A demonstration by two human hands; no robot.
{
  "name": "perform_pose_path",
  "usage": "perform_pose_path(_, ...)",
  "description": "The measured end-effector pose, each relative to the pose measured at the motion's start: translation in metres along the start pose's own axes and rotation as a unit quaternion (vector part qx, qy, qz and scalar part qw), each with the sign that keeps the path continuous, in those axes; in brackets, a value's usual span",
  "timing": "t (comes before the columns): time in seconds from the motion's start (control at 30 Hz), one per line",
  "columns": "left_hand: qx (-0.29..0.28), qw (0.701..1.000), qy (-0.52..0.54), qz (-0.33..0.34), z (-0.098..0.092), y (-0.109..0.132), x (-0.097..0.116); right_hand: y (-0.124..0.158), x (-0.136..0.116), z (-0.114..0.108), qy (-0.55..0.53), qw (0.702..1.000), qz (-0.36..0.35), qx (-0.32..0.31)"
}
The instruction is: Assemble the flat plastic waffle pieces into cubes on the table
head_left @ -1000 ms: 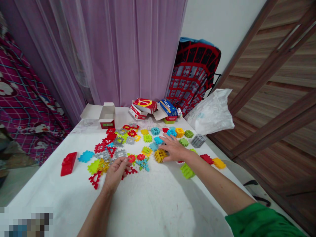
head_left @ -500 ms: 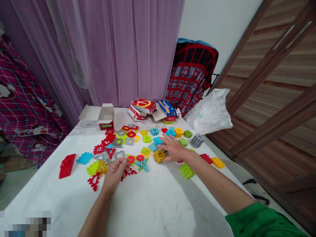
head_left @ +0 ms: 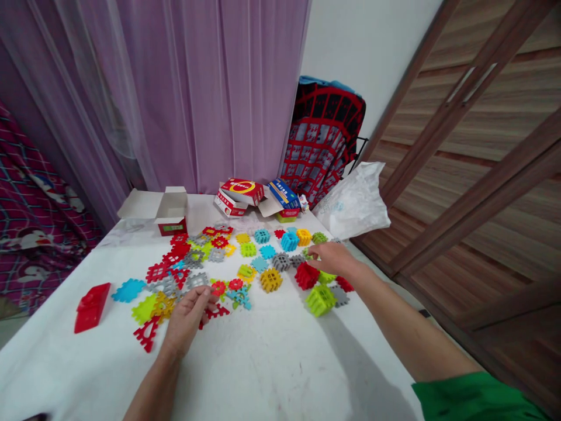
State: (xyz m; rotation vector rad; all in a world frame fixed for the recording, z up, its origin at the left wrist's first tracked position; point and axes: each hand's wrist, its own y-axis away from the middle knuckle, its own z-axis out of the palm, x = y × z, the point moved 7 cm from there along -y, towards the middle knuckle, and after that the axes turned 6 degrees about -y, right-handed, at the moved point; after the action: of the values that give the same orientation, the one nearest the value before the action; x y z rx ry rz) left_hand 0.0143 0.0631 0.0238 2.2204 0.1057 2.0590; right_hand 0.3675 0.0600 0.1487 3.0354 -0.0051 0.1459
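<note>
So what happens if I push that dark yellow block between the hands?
The dark yellow block would probably slide or tip, not roll, as it looks boxy. It's likely light for its size, with window-like holes in it. It seems stiff too: its toothed edges stick out without drooping.

1. Right hand [head_left: 333, 259]: covers part of a green block [head_left: 307, 252]; from where I stand, grip cannot be confirmed.
2. Left hand [head_left: 188, 318]: hides part of a red triangle [head_left: 224, 311]; fingertip contact unclear.
3. Blue box [head_left: 283, 193]: lettering too small to read.
4. Green sleeve [head_left: 473, 399]: cut off, lower right.
5. Dark object [head_left: 38, 417]: cut off, lower left; unidentifiable.
</note>
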Motion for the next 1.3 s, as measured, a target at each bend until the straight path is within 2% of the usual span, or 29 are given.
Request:
perform_pose_path(0.13, 0.003, 1.000, 0.002, 0.006, -0.001, -0.001, 0.000, 0.005, -0.001, 0.011, -0.015, 1.000, 0.004, 0.002)
perform_pose_path(0.3, 0.001, 1.000, -0.010, 0.009, -0.002, -0.001, -0.001, 0.000, -0.012, 0.022, -0.074, 0.991, -0.111, -0.010)
perform_pose_path(0.37, 0.000, 1.000, -0.012, 0.006, -0.002, -0.001, -0.001, 0.000, -0.011, 0.020, -0.079, 0.988, -0.130, -0.012)
perform_pose_path(0.43, -0.003, 1.000, -0.015, 0.001, -0.002, -0.002, -0.002, 0.003, -0.004, 0.014, -0.073, 0.992, -0.103, -0.003)
perform_pose_path(0.57, -0.009, 1.000, -0.018, -0.002, -0.001, -0.002, -0.002, 0.020, 0.020, 0.003, -0.090, 0.995, 0.002, 0.031)
perform_pose_path(0.67, -0.011, 1.000, -0.021, 0.000, -0.001, -0.002, -0.002, 0.042, 0.037, 0.013, -0.169, 0.981, 0.063, 0.068)
perform_pose_path(0.77, -0.008, 1.000, -0.024, 0.002, -0.001, -0.002, -0.001, 0.064, 0.053, 0.040, -0.291, 0.940, 0.108, 0.144)
perform_pose_path(0.87, 0.000, 0.999, -0.033, 0.014, -0.001, 0.000, 0.002, 0.083, 0.061, 0.076, -0.433, 0.860, 0.132, 0.234)
perform_pose_path(0.93, 0.007, 0.998, -0.050, 0.031, 0.000, 0.002, 0.005, 0.093, 0.060, 0.097, -0.496, 0.807, 0.142, 0.286)
perform_pose_path(1.0, 0.014, 0.995, -0.075, 0.056, 0.000, 0.004, 0.007, 0.102, 0.050, 0.113, -0.521, 0.780, 0.143, 0.316)
perform_pose_path(1.03, 0.018, 0.993, -0.092, 0.072, 0.001, 0.006, 0.009, 0.107, 0.044, 0.119, -0.516, 0.778, 0.143, 0.329)
perform_pose_path(1.1, 0.028, 0.984, -0.136, 0.109, 0.002, 0.009, 0.013, 0.116, 0.029, 0.123, -0.470, 0.795, 0.143, 0.354)
perform_pose_path(1.2, 0.041, 0.965, -0.208, 0.157, 0.005, 0.014, 0.019, 0.127, 0.009, 0.121, -0.369, 0.828, 0.141, 0.397)
perform_pose_path(1.3, 0.035, 0.947, -0.256, 0.190, 0.009, 0.021, 0.024, 0.129, -0.005, 0.119, -0.312, 0.840, 0.146, 0.419)
